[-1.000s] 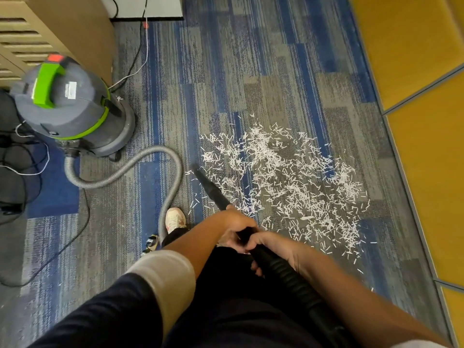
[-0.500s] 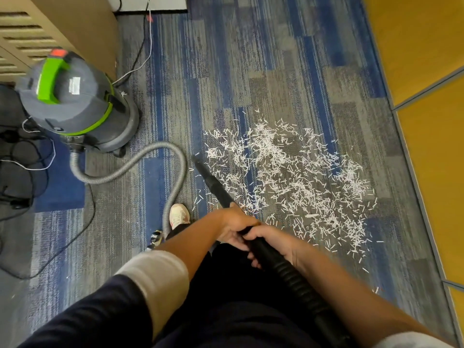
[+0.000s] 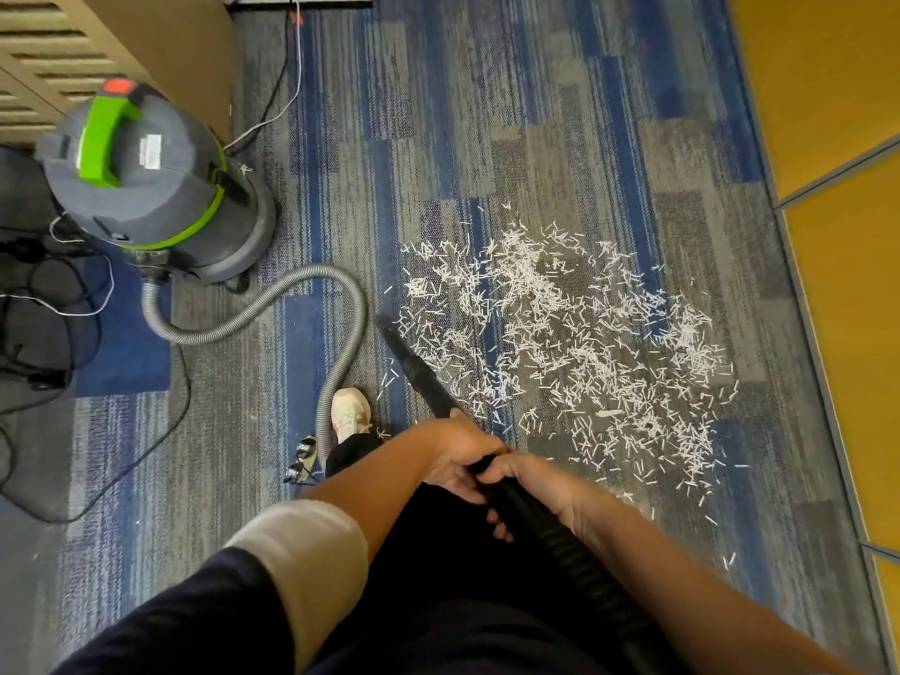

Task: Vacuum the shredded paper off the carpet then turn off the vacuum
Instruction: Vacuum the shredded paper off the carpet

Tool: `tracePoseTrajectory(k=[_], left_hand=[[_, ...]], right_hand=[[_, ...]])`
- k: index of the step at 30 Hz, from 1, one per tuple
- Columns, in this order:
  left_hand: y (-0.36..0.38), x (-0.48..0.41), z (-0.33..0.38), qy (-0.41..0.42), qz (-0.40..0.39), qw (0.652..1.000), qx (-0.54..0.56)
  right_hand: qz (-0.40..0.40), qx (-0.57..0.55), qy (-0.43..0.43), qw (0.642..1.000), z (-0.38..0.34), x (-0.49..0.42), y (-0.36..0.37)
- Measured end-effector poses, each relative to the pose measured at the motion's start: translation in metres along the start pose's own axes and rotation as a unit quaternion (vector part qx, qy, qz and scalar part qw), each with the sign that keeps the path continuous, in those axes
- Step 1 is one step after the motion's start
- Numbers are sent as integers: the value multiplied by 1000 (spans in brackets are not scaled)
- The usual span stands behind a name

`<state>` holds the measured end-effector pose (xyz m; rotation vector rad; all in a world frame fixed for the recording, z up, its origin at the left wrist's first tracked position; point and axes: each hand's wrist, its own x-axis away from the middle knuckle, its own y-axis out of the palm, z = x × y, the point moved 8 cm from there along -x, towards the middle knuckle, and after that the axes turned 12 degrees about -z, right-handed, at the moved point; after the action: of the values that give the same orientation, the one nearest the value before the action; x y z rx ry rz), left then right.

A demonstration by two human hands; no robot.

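Left hand (image 3: 455, 455) grips wand (image 3: 414, 367) in front, right hand (image 3: 533, 487) grips just behind: 2-hand hold likely for steering. Tip low, ahead of hands, at left edge of paper (image 3: 560, 343). Paper spread ahead-right on carpet (image 3: 487, 138). Vacuum (image 3: 146, 187) far left, hose (image 3: 272, 304) looped slack for reach.

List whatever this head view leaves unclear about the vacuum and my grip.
Head view only.
Red switch on the vacuum canister: too small to read on or off.
Its label: too small to read.
Nozzle tip: dark against carpet, contact unclear.
Black hose, gripped by left hand and right hand: cut off by bottom edge.
Cables: run off the left edge.
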<state>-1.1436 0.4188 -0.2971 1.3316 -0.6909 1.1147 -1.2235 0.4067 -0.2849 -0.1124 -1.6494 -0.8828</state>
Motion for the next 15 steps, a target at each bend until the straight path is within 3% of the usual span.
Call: tracePoseTrajectory(k=[11,15], left_hand=[[-31,0,33,68,60,995,33],[-36,3,23,49,63,997,22]], right_hand=[[22,-6,-50,998,-39,1,-10],[9,-10,-40,999,-36,-9,-1]])
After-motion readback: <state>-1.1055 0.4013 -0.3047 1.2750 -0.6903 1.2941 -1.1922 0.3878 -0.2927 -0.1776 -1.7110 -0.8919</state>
